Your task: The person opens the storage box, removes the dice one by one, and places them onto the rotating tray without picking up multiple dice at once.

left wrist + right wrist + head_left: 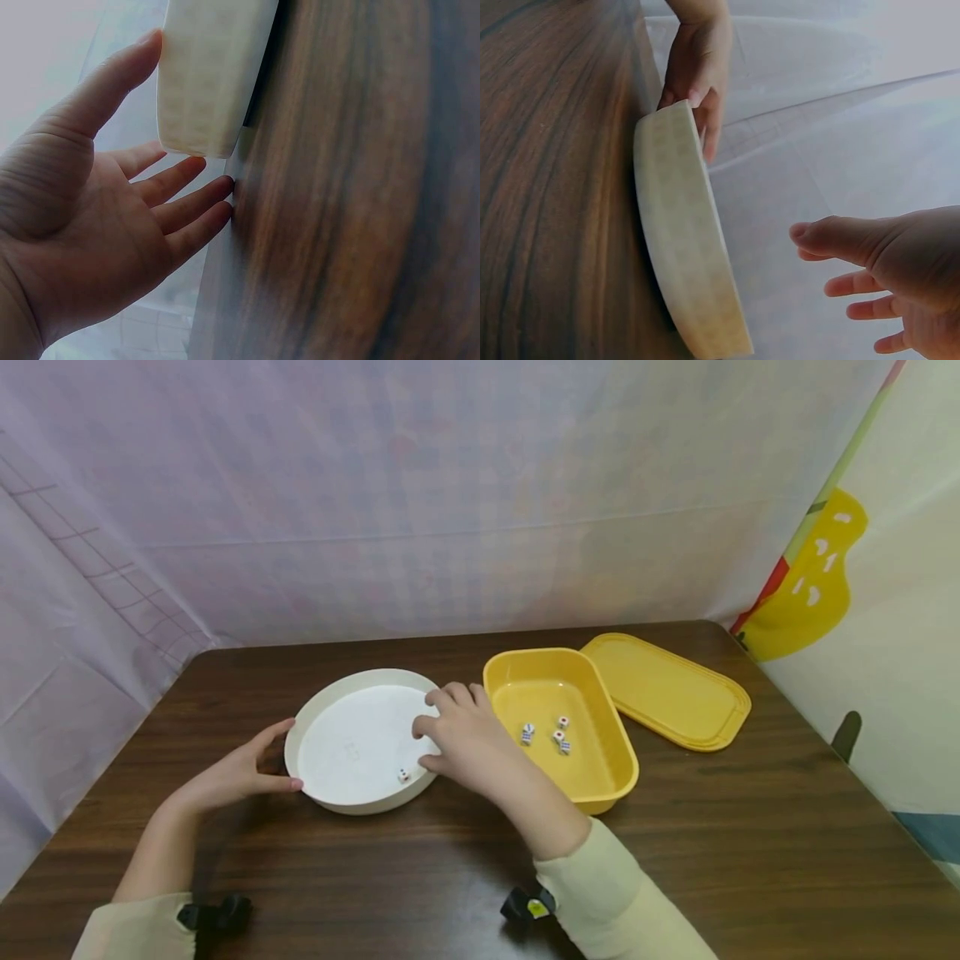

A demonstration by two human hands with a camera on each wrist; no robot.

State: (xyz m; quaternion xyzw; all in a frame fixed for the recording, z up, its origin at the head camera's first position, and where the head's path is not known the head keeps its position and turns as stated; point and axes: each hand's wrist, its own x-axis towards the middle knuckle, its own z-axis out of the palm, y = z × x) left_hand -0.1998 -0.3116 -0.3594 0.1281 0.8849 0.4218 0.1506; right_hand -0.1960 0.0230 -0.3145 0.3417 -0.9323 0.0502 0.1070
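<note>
A round white tray (360, 735) with a raised rim lies on the table. My left hand (240, 772) touches its left side, thumb at the near rim and straight fingers spread along the outer wall. In the left wrist view the thumb (127, 64) meets the rim and the fingers reach under the tray's edge. Over the tray's right side hovers my right hand (468, 739), fingers bent loosely and apart from the thumb, nothing between them. A small white die (404, 776) sits inside the tray near its front right.
Right of the tray stands a yellow plastic box (618, 768), its lid off, with several dice (558, 737) on its floor. The yellow lid (675, 693) lies flat behind it to the right. A cloth curtain (450, 527) hangs along the back of the wooden table (360, 877).
</note>
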